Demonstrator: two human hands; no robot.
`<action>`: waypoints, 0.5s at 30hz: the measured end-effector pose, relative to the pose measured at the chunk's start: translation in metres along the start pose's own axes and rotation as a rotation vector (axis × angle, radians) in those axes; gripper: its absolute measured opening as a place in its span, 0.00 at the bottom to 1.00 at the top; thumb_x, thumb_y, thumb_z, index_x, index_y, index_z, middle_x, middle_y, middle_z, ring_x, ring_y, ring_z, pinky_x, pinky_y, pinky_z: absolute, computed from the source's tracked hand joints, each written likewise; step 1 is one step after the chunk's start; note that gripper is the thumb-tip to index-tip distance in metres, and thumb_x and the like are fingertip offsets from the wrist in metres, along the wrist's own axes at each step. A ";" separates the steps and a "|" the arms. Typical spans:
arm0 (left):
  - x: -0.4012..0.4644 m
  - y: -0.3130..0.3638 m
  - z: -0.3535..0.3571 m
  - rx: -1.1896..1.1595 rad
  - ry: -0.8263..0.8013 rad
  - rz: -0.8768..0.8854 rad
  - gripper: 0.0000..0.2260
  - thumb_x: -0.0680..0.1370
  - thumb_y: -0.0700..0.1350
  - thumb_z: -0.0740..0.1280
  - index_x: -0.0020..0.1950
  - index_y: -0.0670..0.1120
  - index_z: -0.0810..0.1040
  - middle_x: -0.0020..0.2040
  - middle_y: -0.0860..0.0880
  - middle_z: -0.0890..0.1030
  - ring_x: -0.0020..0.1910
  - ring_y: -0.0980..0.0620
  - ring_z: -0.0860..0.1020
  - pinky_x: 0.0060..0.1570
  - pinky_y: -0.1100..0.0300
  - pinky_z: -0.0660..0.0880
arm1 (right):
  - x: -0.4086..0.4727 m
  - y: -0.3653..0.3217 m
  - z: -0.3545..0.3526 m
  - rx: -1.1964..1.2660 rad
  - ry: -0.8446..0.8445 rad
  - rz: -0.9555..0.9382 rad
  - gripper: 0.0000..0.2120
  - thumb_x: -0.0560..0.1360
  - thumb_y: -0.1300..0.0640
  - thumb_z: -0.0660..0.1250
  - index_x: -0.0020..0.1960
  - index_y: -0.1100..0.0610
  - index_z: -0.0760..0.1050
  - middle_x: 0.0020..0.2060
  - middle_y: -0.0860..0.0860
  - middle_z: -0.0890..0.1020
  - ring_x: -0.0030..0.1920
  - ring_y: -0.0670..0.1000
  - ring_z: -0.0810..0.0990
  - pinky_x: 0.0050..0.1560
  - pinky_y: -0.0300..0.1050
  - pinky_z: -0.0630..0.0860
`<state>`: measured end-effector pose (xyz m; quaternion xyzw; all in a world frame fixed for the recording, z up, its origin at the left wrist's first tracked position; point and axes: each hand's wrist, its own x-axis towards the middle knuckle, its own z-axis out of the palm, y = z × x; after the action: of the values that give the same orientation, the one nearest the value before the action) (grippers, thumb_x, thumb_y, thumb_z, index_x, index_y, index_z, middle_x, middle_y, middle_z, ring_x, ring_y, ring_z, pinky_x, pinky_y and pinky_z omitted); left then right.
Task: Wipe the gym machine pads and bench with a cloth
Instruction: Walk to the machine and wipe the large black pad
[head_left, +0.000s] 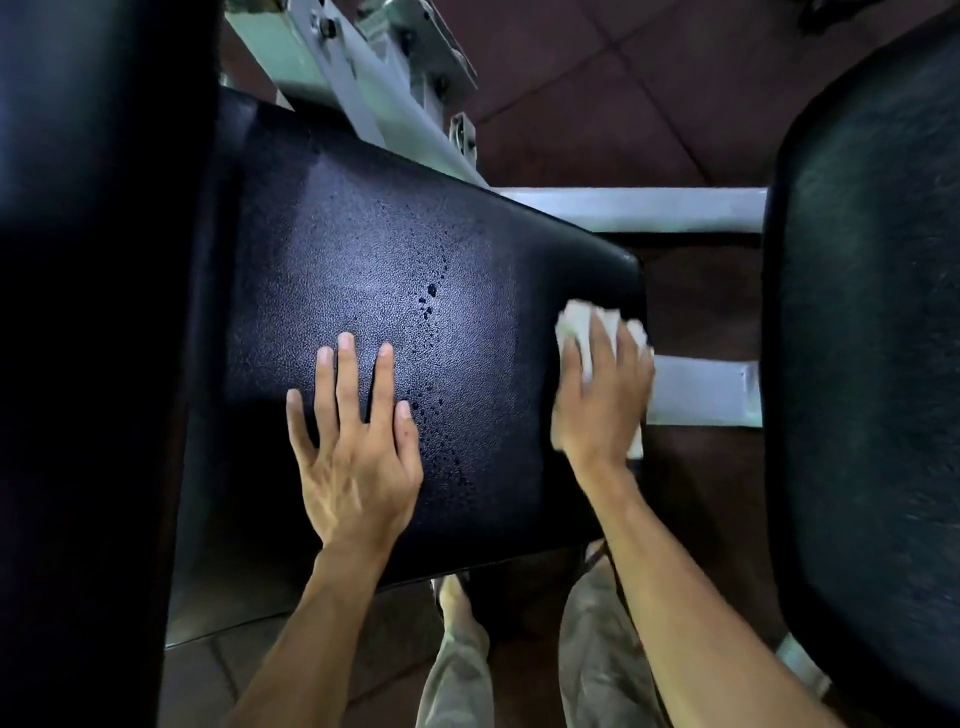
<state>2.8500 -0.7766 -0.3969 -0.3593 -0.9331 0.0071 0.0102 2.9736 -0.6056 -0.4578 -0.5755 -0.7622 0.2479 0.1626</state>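
Head view, steeply down, close.

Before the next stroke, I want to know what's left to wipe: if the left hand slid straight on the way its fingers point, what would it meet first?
The left hand lies flat on the black pad; ahead is bare textured pad, apparently free to its far edge. The droplets lie right of that line.
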 end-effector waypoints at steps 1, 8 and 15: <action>0.000 0.000 0.000 0.006 0.007 0.002 0.24 0.83 0.53 0.53 0.80 0.55 0.56 0.82 0.49 0.53 0.81 0.50 0.52 0.79 0.44 0.49 | 0.016 -0.017 0.007 0.005 0.055 0.042 0.22 0.82 0.45 0.56 0.70 0.55 0.75 0.69 0.58 0.76 0.70 0.64 0.72 0.71 0.65 0.65; 0.000 -0.002 0.000 -0.028 -0.009 0.005 0.25 0.83 0.53 0.53 0.80 0.55 0.55 0.82 0.49 0.52 0.81 0.50 0.50 0.78 0.45 0.47 | -0.082 -0.060 0.003 0.062 -0.156 -0.333 0.22 0.83 0.44 0.56 0.73 0.51 0.72 0.72 0.54 0.73 0.73 0.64 0.67 0.71 0.61 0.66; 0.001 -0.004 -0.004 -0.020 -0.015 0.027 0.24 0.83 0.54 0.53 0.79 0.54 0.58 0.82 0.48 0.54 0.81 0.50 0.52 0.78 0.44 0.49 | -0.072 -0.020 -0.027 0.579 -0.217 -0.158 0.22 0.82 0.44 0.59 0.74 0.50 0.71 0.78 0.52 0.65 0.77 0.49 0.64 0.78 0.46 0.59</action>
<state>2.8465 -0.7794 -0.3931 -0.3719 -0.9283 0.0005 -0.0007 2.9925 -0.6738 -0.4217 -0.4143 -0.7154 0.5011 0.2559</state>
